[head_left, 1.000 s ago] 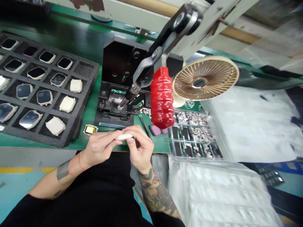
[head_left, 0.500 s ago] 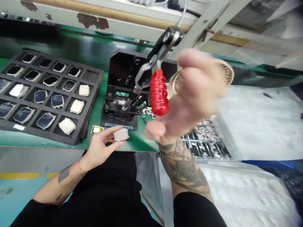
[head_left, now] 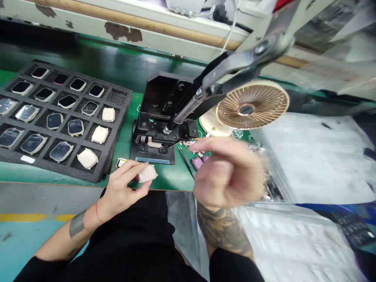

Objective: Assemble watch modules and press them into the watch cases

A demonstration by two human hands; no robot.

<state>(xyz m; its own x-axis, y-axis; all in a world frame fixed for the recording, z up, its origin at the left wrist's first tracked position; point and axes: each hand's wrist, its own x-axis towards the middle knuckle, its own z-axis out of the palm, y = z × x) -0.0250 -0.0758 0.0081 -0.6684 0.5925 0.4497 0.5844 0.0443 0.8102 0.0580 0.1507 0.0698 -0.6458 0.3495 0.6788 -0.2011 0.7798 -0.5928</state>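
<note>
My left hand (head_left: pixel 125 186) pinches a pale smartwatch case (head_left: pixel 147 173) by its edges, just in front of the black toggle press (head_left: pixel 158 135) near the bench's front edge. My right hand (head_left: pixel 229 170) is in the air to the right of the press, apart from it. Its fingers look curled but are smeared by motion, and I see nothing in them. The press lever (head_left: pixel 235 70) is swung up, and only a bit of its red grip (head_left: pixel 282 4) shows at the top. A small part with a yellow border (head_left: pixel 120 163) lies beside my left fingers.
A dark foam tray (head_left: pixel 113 150) on the left holds several watches and pale cases. Tweezers (head_left: pixel 186 160) and purple pieces (head_left: pixel 197 163) lie right of the press. Behind my right hand stands a round fan (head_left: pixel 252 105). White sheeting (head_left: pixel 317 156) covers the right side.
The press lever has swung up and to the right, its red grip leaving the middle of the view. My right hand has dropped lower. My left hand still holds the watch case.
</note>
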